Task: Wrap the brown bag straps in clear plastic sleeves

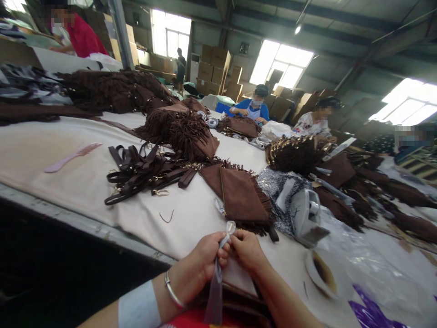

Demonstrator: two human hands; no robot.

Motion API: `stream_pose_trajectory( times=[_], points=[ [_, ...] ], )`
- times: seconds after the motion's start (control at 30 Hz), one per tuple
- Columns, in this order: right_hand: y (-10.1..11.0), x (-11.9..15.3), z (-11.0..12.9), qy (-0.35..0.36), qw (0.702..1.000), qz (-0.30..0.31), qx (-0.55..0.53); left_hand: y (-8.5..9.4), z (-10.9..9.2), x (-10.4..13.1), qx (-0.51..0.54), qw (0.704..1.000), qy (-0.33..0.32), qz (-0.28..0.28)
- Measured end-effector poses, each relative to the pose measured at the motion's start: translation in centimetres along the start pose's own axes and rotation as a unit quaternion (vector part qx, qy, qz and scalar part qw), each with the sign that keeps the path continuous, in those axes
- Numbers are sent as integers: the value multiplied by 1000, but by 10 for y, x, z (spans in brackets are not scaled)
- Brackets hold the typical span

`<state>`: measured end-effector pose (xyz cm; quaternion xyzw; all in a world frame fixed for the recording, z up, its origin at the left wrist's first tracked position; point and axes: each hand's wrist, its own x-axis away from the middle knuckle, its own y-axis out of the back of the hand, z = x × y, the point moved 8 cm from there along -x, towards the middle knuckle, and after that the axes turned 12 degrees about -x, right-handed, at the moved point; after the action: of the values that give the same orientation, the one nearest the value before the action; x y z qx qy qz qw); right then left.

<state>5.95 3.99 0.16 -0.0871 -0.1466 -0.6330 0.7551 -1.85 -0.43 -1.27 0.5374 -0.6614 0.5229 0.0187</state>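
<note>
At the worktop's (184,223) near edge, my left hand (206,256) and right hand (248,251) pinch a translucent strip (215,291). A fringed bag (243,195) lies beyond.

Factory workshop: steel roof beams (341,34), stacked cardboard boxes (213,68), and people (252,107) working around a long worktop (85,182) heaped with brown fringed bags (239,193).

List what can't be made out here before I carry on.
Head view: part of the clear strip, covered by fingers of the left hand; its lower end meets the bottom edge.
Head view: the right hand's exact grip, hidden by its own curled fingers.
Head view: the purple item, cut off by the bottom edge.
Head view: lettering on the stacked cartons, too small.
</note>
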Motion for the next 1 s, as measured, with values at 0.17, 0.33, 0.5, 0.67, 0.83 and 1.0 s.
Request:
stream_pose_trajectory(
  times=[0.17, 0.33, 0.5, 0.67, 0.83, 1.0],
  points=[
    [-9, -6, -18, -79, 994, 31, -67, -1, 0, 2, -21, 1000, -15, -6],
    [-11, -9, -17, -79, 995, 19, -49, 4, -7, 5, -101, 992, -52, -63],
    [-4, -12, -6, -30, 999, -11, -19, 7, -11, 6, -159, 978, -88, -105],
    [13, 1, -4, -13, 999, -49, -14, 10, -20, 14, -247, 940, -187, -142],
    [2, 25, -15, -55, 992, 20, -112, -4, -36, 33, -451, 814, -312, -189],
    [2, 29, -11, -66, 960, 27, -272, -19, -41, 46, -550, 731, -363, -179]
  ],
)
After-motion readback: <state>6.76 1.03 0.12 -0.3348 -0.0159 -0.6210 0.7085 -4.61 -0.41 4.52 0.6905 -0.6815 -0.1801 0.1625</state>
